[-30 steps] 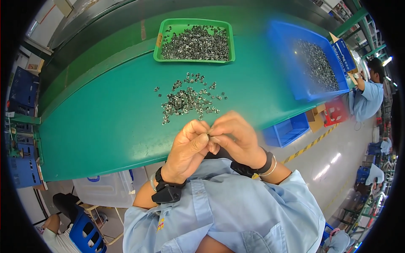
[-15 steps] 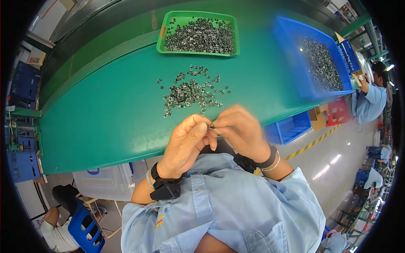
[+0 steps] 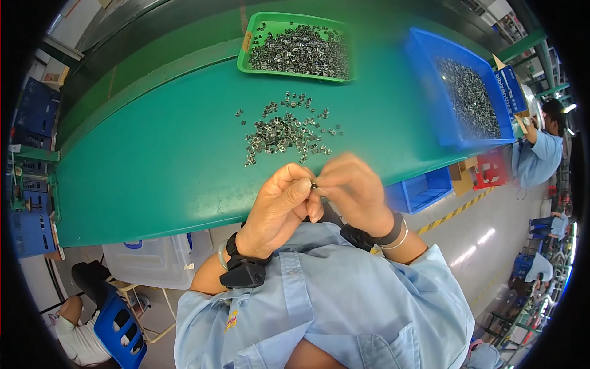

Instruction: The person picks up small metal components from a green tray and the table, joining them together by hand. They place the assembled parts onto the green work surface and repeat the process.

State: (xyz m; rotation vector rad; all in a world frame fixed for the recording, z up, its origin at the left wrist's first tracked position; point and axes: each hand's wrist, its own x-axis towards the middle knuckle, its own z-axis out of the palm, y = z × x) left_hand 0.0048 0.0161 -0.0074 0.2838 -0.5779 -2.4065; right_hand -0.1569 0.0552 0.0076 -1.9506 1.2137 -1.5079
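Close to the bench's near edge, my two hands meet fingertip to fingertip. My left hand [image 3: 279, 206] pinches a small dark metal part [image 3: 314, 185] between thumb and forefinger. On the other side of that part, the thumb and fingers of my right hand [image 3: 354, 187] are closed against it, a little blurred. Just beyond my hands lies a loose pile of small metal parts [image 3: 279, 134], silvery and black, spread on the green bench top [image 3: 166, 166]. Farther back, a green tray [image 3: 243, 61] holds many more of the same sort.
On the right of the bench stands a blue bin [image 3: 424, 80] full of small metal pieces. An empty-looking blue crate [image 3: 430, 187] sits below the edge beside a red stool [image 3: 490, 170]. A clear lidded box [image 3: 147, 261] is under the bench at left. Other people sit farther off.
The pile, tray and bin appear shifted slightly right in the picture. My hands stay together around the small part, their pose nearly the same.
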